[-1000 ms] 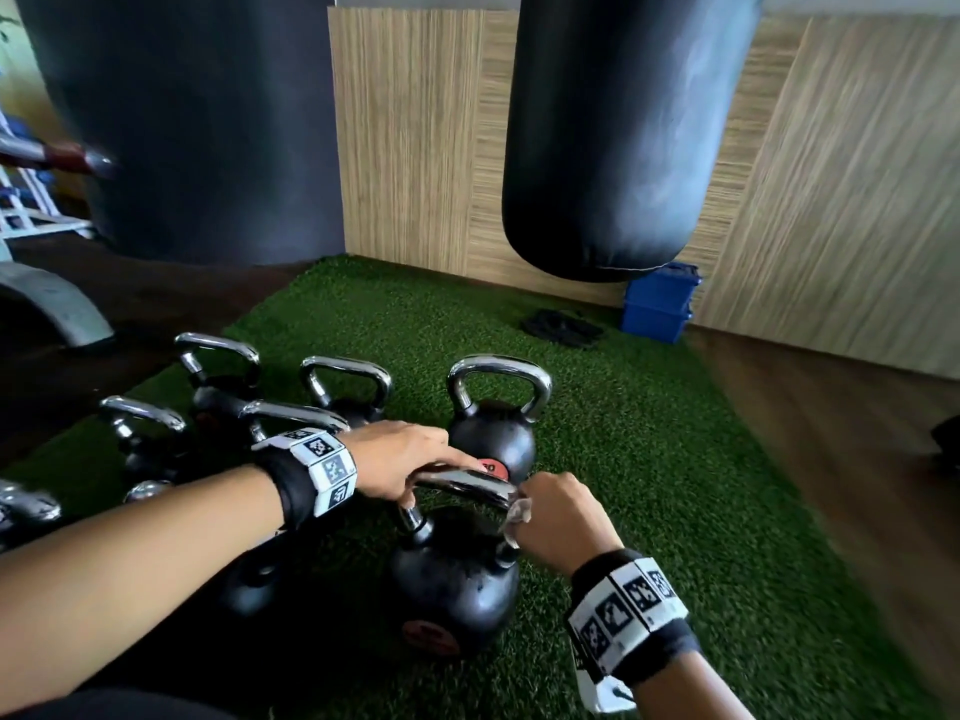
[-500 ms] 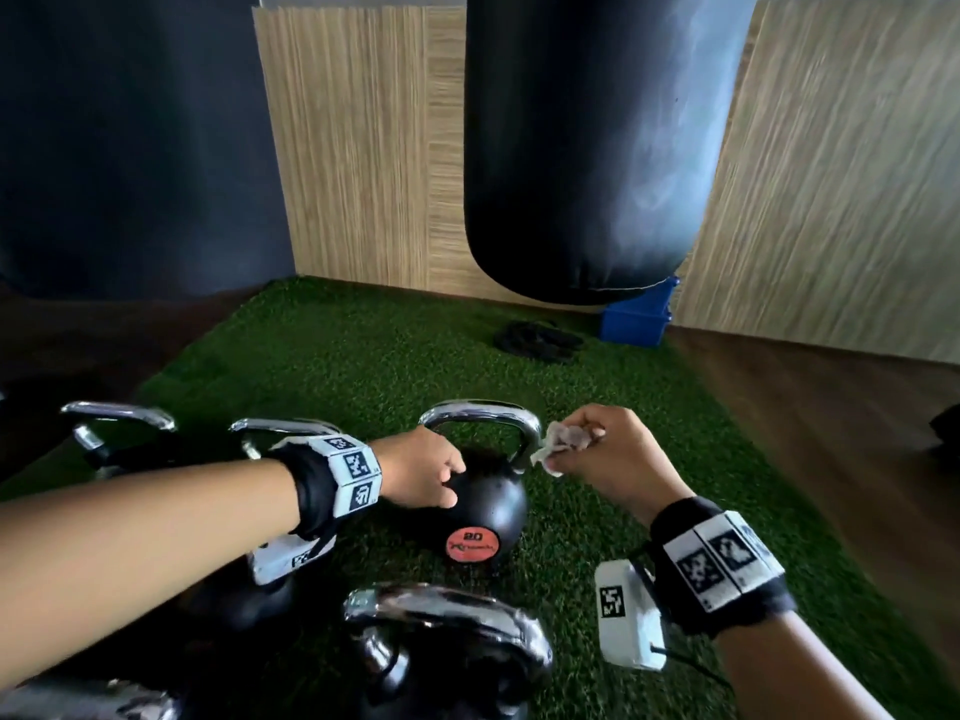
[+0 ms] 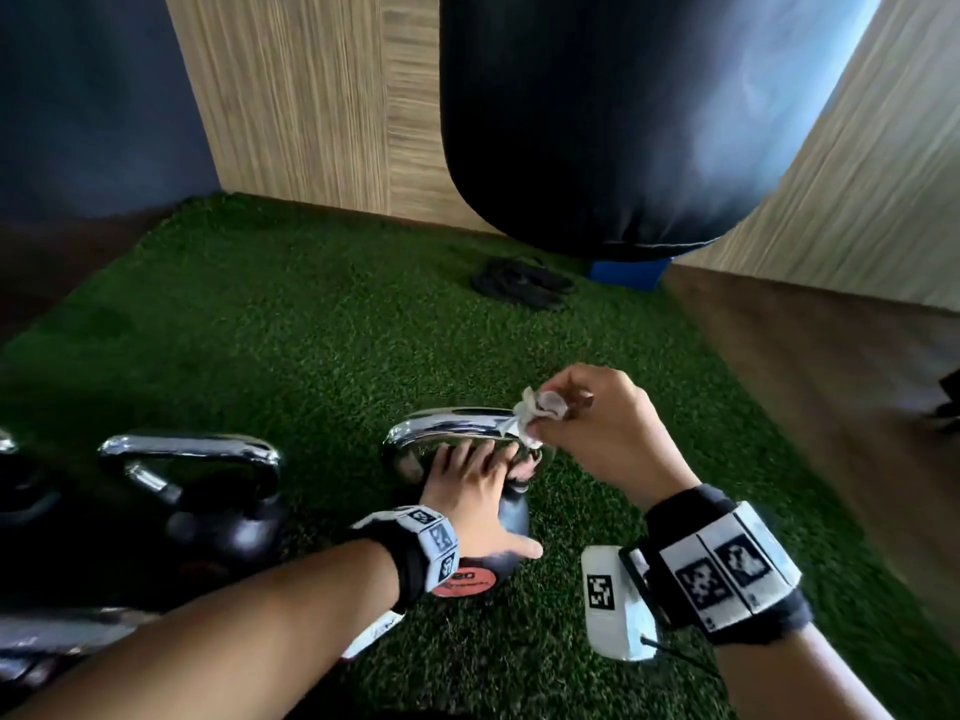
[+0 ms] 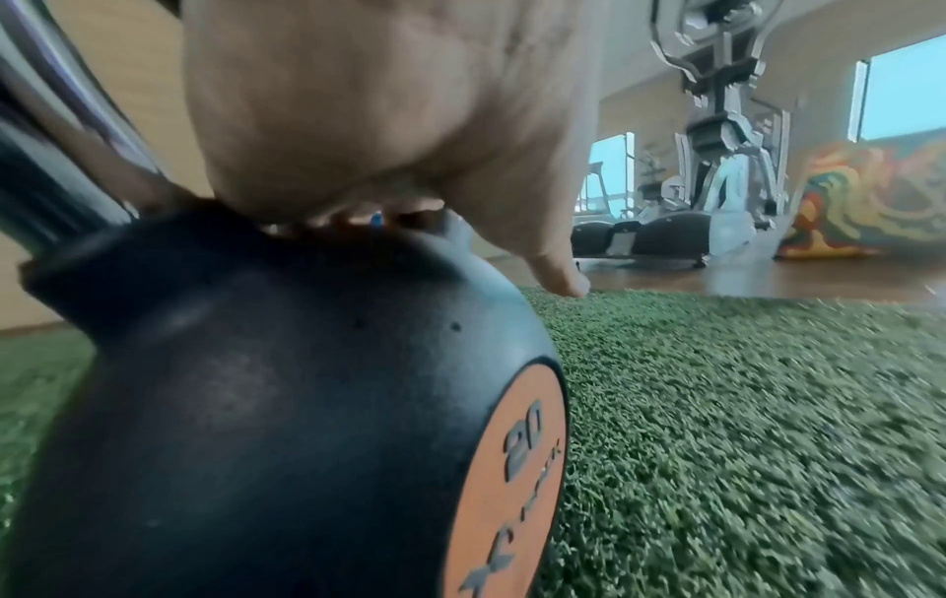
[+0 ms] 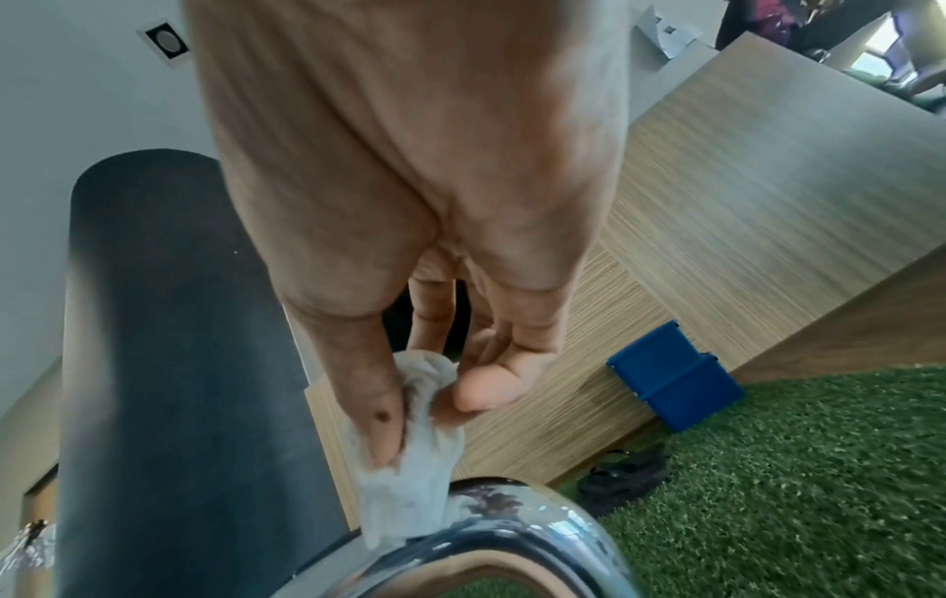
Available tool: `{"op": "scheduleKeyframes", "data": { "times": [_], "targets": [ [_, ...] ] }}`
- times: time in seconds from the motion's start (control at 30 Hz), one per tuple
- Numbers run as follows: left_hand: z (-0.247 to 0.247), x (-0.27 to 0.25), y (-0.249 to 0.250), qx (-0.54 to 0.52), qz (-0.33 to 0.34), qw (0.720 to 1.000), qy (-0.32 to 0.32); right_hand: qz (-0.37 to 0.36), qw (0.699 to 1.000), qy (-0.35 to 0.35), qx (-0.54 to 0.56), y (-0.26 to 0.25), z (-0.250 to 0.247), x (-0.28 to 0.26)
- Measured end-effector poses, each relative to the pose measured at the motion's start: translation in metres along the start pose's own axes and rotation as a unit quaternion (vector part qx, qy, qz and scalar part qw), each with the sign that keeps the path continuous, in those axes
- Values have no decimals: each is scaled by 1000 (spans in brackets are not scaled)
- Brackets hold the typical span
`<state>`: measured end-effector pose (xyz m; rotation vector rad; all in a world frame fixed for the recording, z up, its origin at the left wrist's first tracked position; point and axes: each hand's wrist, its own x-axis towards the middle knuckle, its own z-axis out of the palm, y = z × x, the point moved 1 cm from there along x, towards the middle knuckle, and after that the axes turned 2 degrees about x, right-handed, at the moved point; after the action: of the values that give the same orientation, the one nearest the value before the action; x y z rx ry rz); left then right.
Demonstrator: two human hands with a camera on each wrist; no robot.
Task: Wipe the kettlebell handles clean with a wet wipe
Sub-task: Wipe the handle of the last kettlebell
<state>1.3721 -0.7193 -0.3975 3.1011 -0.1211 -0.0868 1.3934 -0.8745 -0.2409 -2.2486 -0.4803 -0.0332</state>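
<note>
A black kettlebell (image 3: 511, 517) with an orange "20" label (image 4: 512, 465) stands on green turf. Its chrome handle (image 3: 452, 426) arches over my left hand (image 3: 483, 485). That hand lies flat on top of the ball with fingers spread under the handle and the thumb down the right side. My right hand (image 3: 550, 413) pinches a crumpled white wet wipe (image 3: 535, 415) and presses it on the handle's right end. In the right wrist view the wipe (image 5: 409, 465) sits between thumb and fingers, touching the handle (image 5: 486, 538).
A second kettlebell (image 3: 223, 527) stands close on the left, and another chrome handle (image 3: 52, 636) shows at the bottom left. A black punching bag (image 3: 623, 122) hangs just ahead. Beyond it lie dark sandals (image 3: 519, 283) and a blue box (image 3: 628, 275). Wood flooring (image 3: 831, 381) lies right of the turf.
Both hands left the near kettlebell for the farther "20" one. My left hand settled flat on its ball, and my right hand brought the wipe onto the handle's right end.
</note>
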Motion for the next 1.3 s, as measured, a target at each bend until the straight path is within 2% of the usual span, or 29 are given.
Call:
{"op": "scheduleKeyframes", "data": {
  "times": [0.1, 0.2, 0.4, 0.6, 0.8, 1.0, 1.1, 1.17, 1.23, 1.3],
  "targets": [
    [6, 6, 0, 10, -3, 1000, 27, 1, 1000, -20, -5, -8, 6, 3],
    [6, 8, -5, -16, 13, 1000, 11, -13, 999, -11, -30, -17, 11, 5],
    [2, 4, -12, -47, 66, 996, 43, -102, 992, 22, -70, -35, 33, 2],
    [8, 0, -13, -11, 107, 988, 115, -132, 973, -48, -181, -43, 56, -4],
    [11, -1, -12, -32, 106, 989, 99, -75, 986, 18, -151, -27, 44, -13],
    [11, -3, -12, -30, 103, 987, 121, -87, 981, 16, -174, -28, 53, -10],
    [12, -3, -13, -25, 104, 987, 118, -86, 983, 58, -150, -11, 43, -19],
    [12, -3, -12, -27, 106, 988, 113, -43, 988, 89, -120, 10, 33, -26],
    [12, -4, -11, -29, 105, 988, 114, 0, 993, 89, -79, 26, 29, -27],
    [12, -4, -11, -27, 102, 988, 116, -6, 994, 89, -68, 35, 29, -24]
  ]
}}
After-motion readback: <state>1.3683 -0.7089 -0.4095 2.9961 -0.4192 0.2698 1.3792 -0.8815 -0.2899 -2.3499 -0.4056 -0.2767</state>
